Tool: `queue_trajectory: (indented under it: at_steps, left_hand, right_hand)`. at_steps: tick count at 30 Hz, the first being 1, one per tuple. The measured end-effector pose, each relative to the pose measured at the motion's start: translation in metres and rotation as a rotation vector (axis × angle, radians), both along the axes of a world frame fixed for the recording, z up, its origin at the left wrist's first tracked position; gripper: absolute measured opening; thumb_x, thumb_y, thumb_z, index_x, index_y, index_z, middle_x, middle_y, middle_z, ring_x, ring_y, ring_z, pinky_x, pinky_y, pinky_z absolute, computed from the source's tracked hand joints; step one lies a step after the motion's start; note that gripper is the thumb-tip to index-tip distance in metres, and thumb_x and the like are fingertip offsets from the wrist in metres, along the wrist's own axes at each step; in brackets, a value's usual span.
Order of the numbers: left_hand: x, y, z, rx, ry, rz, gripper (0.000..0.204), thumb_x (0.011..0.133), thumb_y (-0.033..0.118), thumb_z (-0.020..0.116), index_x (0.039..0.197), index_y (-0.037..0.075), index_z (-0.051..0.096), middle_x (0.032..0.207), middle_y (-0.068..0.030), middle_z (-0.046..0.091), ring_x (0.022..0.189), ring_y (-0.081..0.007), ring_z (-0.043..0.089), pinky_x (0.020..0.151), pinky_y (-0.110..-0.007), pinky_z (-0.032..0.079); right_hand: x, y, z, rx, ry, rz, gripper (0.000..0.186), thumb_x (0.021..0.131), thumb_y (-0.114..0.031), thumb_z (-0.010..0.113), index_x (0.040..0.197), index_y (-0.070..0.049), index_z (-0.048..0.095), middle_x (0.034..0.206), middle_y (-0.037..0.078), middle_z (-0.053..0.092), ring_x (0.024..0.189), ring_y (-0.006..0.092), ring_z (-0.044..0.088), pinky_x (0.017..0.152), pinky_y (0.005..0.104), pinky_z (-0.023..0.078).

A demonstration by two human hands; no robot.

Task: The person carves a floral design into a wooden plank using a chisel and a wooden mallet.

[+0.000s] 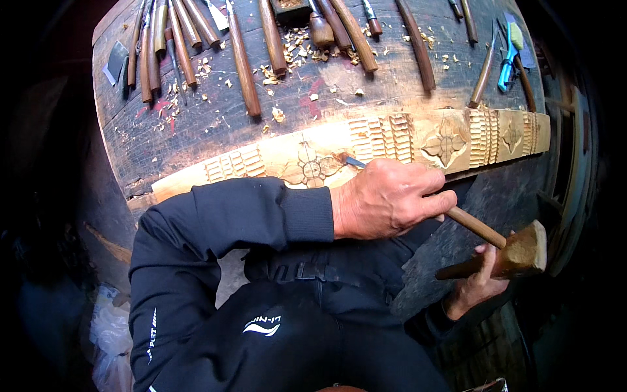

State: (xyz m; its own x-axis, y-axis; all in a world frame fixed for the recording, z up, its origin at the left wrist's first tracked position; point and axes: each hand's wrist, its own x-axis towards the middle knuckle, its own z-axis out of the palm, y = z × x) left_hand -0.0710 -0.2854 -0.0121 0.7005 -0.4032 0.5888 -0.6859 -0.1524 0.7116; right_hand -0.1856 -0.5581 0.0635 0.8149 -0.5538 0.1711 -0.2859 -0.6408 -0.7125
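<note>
Closes left hand [390, 199] around a wood chisel [478, 227], angled blade-down onto the carved board [330, 138] beside a flower motif [312, 167], probably to steer the edge. Wraps right hand [475, 292] round a wooden mallet [524, 251] near its head (presumably for control), close by the chisel's butt. On the surface [189, 134] beyond: spare chisels [241, 62], shavings [278, 115], a turquoise brush [506, 73]. Covers part of the board with left sleeve [245, 212].

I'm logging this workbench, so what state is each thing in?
Left hand: closed around the chisel
Right hand: gripping the mallet
Chisel: tilted, blade at the board
Mallet: held at the chisel's rear, contact unclear
Board: partly carved, lying along the bench
Spare tools: lying loose
Wood chips: scattered
Brush: lying down
Plastic bag: crumpled
</note>
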Motion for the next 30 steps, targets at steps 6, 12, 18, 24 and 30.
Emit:
queue_trajectory:
  at_steps: [6,12,18,24,30]
  left_hand:
    - [0.001,0.000,0.001,0.003,0.011,-0.027,0.028,0.098,0.025,0.079,0.120,0.009,0.072,0.087,-0.0049,0.054,0.076,-0.0233,0.066,0.058,-0.038,0.051]
    - [0.002,0.002,0.002,0.026,0.044,-0.030,0.028,0.098,0.026,0.079,0.120,0.009,0.072,0.088,-0.0057,0.055,0.077,-0.0241,0.067,0.060,-0.039,0.052]
    - [0.001,0.003,0.001,0.006,0.030,-0.034,0.027,0.099,0.025,0.079,0.119,0.009,0.072,0.088,-0.0058,0.055,0.077,-0.0244,0.067,0.061,-0.039,0.052]
    - [0.000,0.004,0.002,0.022,0.049,-0.034,0.026,0.099,0.025,0.079,0.119,0.010,0.072,0.088,-0.0057,0.055,0.076,-0.0243,0.067,0.060,-0.039,0.052]
    - [0.001,0.007,0.003,0.026,0.052,-0.009,0.027,0.099,0.026,0.079,0.120,0.010,0.073,0.088,-0.0057,0.054,0.075,-0.0246,0.066,0.059,-0.040,0.052]
  right_hand:
    - [-0.004,-0.017,0.005,0.135,-0.111,-0.153,0.067,0.099,-0.022,0.087,0.154,0.006,0.059,0.108,0.011,0.076,0.094,0.0164,0.073,0.088,0.0355,0.063]
    - [-0.005,0.000,-0.014,-0.133,0.065,-0.073,0.047,0.108,-0.019,0.077,0.145,0.006,0.064,0.109,0.015,0.075,0.094,0.0201,0.074,0.083,0.0369,0.063]
    - [-0.012,0.002,-0.011,-0.105,-0.011,-0.083,0.038,0.107,-0.021,0.076,0.135,0.004,0.069,0.100,0.011,0.073,0.092,0.0202,0.071,0.088,0.0319,0.059]
    - [-0.013,-0.012,-0.016,0.310,-0.145,-0.040,0.054,0.098,-0.012,0.082,0.145,0.007,0.064,0.110,0.015,0.077,0.101,0.0245,0.077,0.090,0.0365,0.066]
    - [-0.009,0.012,-0.022,0.053,-0.006,-0.073,0.058,0.103,-0.018,0.076,0.152,0.006,0.059,0.101,0.011,0.068,0.085,0.0177,0.067,0.079,0.0287,0.056]
